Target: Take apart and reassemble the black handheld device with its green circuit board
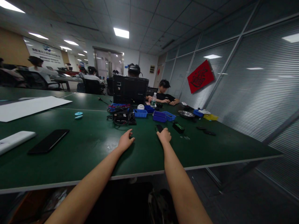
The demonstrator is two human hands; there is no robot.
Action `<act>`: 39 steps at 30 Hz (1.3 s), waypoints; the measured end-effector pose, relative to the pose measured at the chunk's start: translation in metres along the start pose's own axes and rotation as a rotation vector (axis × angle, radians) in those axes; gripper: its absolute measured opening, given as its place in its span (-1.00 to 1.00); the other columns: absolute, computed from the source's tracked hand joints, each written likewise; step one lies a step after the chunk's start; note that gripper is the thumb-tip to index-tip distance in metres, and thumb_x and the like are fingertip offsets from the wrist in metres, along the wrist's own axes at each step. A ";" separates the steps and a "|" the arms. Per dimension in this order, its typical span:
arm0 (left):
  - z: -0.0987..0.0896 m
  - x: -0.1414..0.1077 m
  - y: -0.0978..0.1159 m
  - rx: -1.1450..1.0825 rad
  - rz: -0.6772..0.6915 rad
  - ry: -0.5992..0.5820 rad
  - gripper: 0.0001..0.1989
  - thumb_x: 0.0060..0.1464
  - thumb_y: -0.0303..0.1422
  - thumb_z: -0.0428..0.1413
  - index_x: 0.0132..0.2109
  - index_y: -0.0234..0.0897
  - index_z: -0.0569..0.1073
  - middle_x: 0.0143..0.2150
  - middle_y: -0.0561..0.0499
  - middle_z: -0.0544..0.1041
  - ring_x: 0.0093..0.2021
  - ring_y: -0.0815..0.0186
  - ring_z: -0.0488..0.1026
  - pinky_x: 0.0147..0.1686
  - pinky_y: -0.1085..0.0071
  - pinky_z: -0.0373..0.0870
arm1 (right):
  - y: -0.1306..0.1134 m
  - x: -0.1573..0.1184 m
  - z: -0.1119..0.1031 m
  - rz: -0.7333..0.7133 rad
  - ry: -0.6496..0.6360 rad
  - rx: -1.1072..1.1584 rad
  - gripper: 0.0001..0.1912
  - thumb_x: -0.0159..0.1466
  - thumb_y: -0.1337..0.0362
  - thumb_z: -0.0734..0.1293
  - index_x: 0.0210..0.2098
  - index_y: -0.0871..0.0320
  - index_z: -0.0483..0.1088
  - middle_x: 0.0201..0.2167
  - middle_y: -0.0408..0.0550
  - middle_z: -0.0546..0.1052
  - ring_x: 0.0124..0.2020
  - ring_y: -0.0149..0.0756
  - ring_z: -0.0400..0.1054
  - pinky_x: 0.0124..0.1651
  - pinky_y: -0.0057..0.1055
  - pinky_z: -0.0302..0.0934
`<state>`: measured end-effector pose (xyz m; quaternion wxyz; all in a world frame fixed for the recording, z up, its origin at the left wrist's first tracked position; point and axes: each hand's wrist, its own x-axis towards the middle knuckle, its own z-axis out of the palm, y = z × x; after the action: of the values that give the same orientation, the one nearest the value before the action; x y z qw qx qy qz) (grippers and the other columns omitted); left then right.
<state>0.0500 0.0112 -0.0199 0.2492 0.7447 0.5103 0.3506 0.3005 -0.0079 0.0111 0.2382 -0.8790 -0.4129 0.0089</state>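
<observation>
My right hand [165, 136] is closed around a small black rectangular object [159, 128] just above or on the green tabletop [144, 149]. Its far end sticks out past my fingers; the near end is covered by them. My left hand [126, 141] holds nothing and rests by the table with its fingers loosely bent and apart. To the right of my right hand lies a black open case with a green circuit board [178, 127]. Small clear pieces [187, 137] lie near it. Farther right are two flat black pieces [209, 133].
Ahead stand blue trays [140, 113], a black adapter with cables [120, 117], a bottle [153, 100] and a monitor [130, 89]. A metal bowl [186, 114] is back right. Leftward lie a black phone-like slab [49, 141] and white paper [32, 107]. A person [163, 93] sits across.
</observation>
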 end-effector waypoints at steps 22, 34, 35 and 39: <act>0.003 0.003 -0.005 0.000 0.017 0.014 -0.42 -0.09 -0.36 0.09 0.14 -0.25 0.21 -0.07 -0.03 0.45 -0.13 0.33 0.39 -0.13 0.43 0.31 | -0.009 -0.011 0.005 -0.170 0.086 0.080 -0.31 0.16 -0.04 0.15 0.15 0.26 0.04 0.01 0.24 0.27 0.00 -0.01 0.18 -0.08 -0.21 0.11; 0.001 0.002 0.001 -0.036 -0.003 0.061 -0.48 0.00 -0.24 0.04 0.12 -0.26 0.22 -0.10 -0.06 0.47 -0.18 0.33 0.42 -0.15 0.42 0.32 | -0.032 -0.034 0.030 -0.511 -0.158 0.376 -0.45 0.08 -0.01 0.28 -0.02 0.17 0.25 -0.17 0.03 0.43 -0.19 -0.25 0.33 -0.18 -0.40 0.16; 0.001 0.002 0.003 -0.041 -0.008 0.081 -0.48 0.01 -0.21 0.03 0.12 -0.28 0.22 -0.09 -0.07 0.47 -0.17 0.32 0.42 -0.15 0.41 0.32 | -0.037 -0.039 0.032 -0.583 -0.228 0.436 -0.48 0.11 -0.02 0.25 -0.03 0.15 0.25 -0.22 -0.02 0.45 -0.25 -0.30 0.34 -0.21 -0.42 0.16; -0.002 0.002 0.006 0.040 -0.005 0.198 -0.36 -0.04 -0.10 0.05 0.13 -0.36 0.18 0.01 -0.18 0.39 -0.02 0.22 0.36 -0.05 0.35 0.26 | -0.048 -0.048 0.036 -0.700 -0.309 0.518 -0.56 0.17 0.01 0.20 -0.08 0.17 0.31 -0.38 -0.10 0.47 -0.40 -0.39 0.32 -0.31 -0.47 0.15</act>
<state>0.0525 0.0107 -0.0138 0.1834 0.7100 0.5413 0.4114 0.2265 -0.0025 -0.0089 0.3742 -0.5866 -0.6997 0.1619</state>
